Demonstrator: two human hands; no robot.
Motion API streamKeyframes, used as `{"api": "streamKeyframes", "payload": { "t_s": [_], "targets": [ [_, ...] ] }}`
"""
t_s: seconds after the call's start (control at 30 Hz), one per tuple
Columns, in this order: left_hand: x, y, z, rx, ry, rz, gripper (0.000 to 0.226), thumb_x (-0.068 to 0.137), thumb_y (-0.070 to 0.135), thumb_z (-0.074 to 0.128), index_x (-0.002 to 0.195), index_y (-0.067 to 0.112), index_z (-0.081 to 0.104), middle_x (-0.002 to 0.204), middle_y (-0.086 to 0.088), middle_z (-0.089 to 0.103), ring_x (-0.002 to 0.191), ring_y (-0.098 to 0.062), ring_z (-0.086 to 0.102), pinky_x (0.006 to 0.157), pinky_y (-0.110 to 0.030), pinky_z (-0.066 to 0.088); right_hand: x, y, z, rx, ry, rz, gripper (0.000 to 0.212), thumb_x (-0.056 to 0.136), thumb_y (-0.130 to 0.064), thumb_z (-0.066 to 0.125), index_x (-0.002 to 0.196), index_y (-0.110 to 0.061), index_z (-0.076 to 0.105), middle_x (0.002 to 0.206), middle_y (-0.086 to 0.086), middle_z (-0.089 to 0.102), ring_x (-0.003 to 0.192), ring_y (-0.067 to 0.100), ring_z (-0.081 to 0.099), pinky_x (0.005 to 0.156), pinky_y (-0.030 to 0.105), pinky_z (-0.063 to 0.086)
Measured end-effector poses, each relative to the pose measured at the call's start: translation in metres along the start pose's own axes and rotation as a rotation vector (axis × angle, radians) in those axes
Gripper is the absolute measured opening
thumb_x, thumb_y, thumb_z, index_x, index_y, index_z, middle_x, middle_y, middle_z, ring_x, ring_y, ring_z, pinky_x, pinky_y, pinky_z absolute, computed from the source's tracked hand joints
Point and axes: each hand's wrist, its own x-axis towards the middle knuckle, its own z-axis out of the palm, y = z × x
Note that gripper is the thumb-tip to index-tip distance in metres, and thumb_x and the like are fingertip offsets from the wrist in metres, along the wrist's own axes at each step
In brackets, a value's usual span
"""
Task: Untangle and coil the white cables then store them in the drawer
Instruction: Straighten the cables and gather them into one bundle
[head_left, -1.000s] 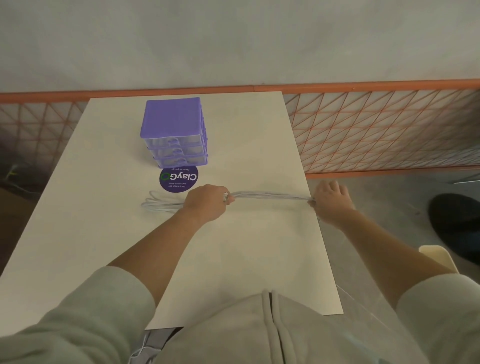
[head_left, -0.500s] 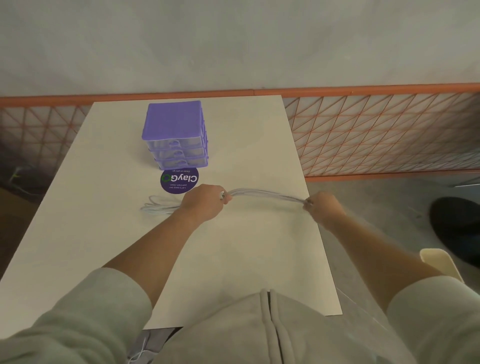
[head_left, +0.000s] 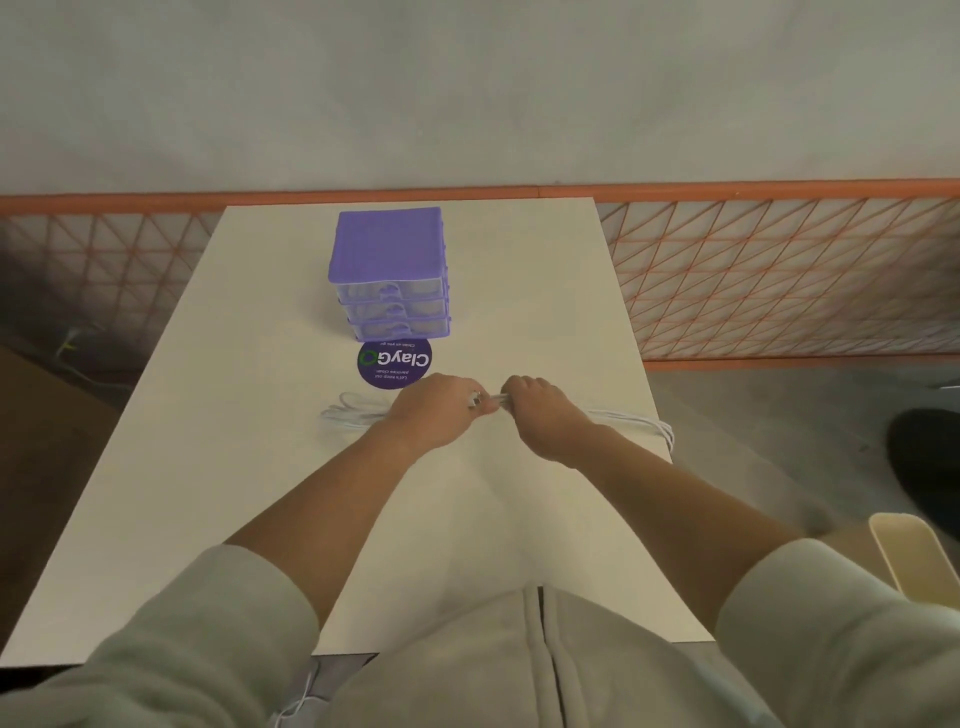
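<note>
White cables (head_left: 631, 418) lie across the cream table (head_left: 234, 493) in a long bundle. Looped ends show left of my left hand, and another loop reaches the table's right edge. My left hand (head_left: 436, 415) grips the bundle near its middle. My right hand (head_left: 540, 410) grips the same bundle right beside the left hand, almost touching it. A purple drawer unit (head_left: 389, 275) with three translucent drawers stands behind the hands, all drawers closed.
A round purple sticker (head_left: 395, 362) lies on the table in front of the drawer unit. An orange mesh fence (head_left: 779, 270) runs behind and to the right. A cream chair edge (head_left: 909, 556) shows at the lower right.
My right hand has slid left along the cables from the table's right edge until it meets my left hand. The cable end it let go now lies looped at the right edge.
</note>
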Motion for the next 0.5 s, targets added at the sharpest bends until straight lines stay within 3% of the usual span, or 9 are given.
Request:
{"api": "streamKeyframes", "payload": {
  "t_s": [0.1,0.17,0.27,0.37,0.43,0.5],
  "targets": [
    [-0.006,-0.019,-0.016,-0.239,0.074,-0.008,0.027,0.096,0.044,0.054,0.106,0.026,0.071,0.1,0.007,0.07,0.096,-0.019,0.064,0.083,-0.034,0.049,-0.001,0.007,0.0,-0.003,0.044,0.057,0.026,0.106,-0.022,0.03,0.114,-0.006,0.049,0.113,0.015,0.058,0.102,0.035,0.051,0.087,0.041,0.037],
    [-0.008,-0.037,-0.029,-0.419,0.185,-0.055,0.022,0.094,0.039,0.06,0.101,0.023,0.074,0.099,0.006,0.07,0.097,-0.015,0.063,0.085,-0.03,0.048,-0.003,0.017,0.001,-0.027,0.044,0.115,0.025,0.106,-0.022,0.03,0.114,-0.007,0.049,0.114,0.015,0.058,0.104,0.035,0.052,0.086,0.04,0.035],
    [-0.007,-0.066,-0.053,-0.706,0.405,-0.147,0.018,0.091,0.04,0.064,0.095,0.026,0.075,0.088,0.004,0.073,0.083,-0.008,0.065,0.07,-0.025,0.046,-0.011,0.029,0.006,-0.085,0.035,0.202,0.024,0.106,-0.02,0.03,0.115,-0.009,0.049,0.114,0.013,0.058,0.102,0.032,0.051,0.082,0.037,0.033],
    [-0.009,-0.101,-0.076,-0.963,0.6,-0.224,0.023,0.096,0.04,0.058,0.091,0.023,0.074,0.054,-0.007,0.052,0.042,-0.001,0.045,0.048,-0.022,0.033,-0.014,0.031,0.012,-0.164,0.024,0.279,0.026,0.106,-0.019,0.029,0.118,-0.008,0.049,0.119,0.012,0.056,0.107,0.031,0.051,0.089,0.037,0.035],
    [-0.014,-0.124,-0.088,-1.162,0.677,-0.27,0.029,0.095,0.046,0.057,0.087,0.022,0.072,0.041,0.004,0.033,0.036,-0.004,0.03,0.04,-0.02,0.024,-0.014,0.031,0.014,-0.215,0.012,0.344,0.026,0.104,-0.017,0.03,0.121,-0.008,0.048,0.122,0.012,0.055,0.111,0.03,0.05,0.093,0.037,0.036],
    [-0.021,-0.144,-0.098,-1.351,0.728,-0.31,0.037,0.092,0.053,0.057,0.077,0.02,0.063,0.043,0.011,0.031,0.037,-0.006,0.025,0.038,-0.02,0.019,-0.015,0.034,0.013,-0.298,-0.026,0.421,0.027,0.101,-0.013,0.034,0.123,-0.007,0.048,0.125,0.012,0.055,0.115,0.03,0.051,0.097,0.036,0.037]
  ]
}}
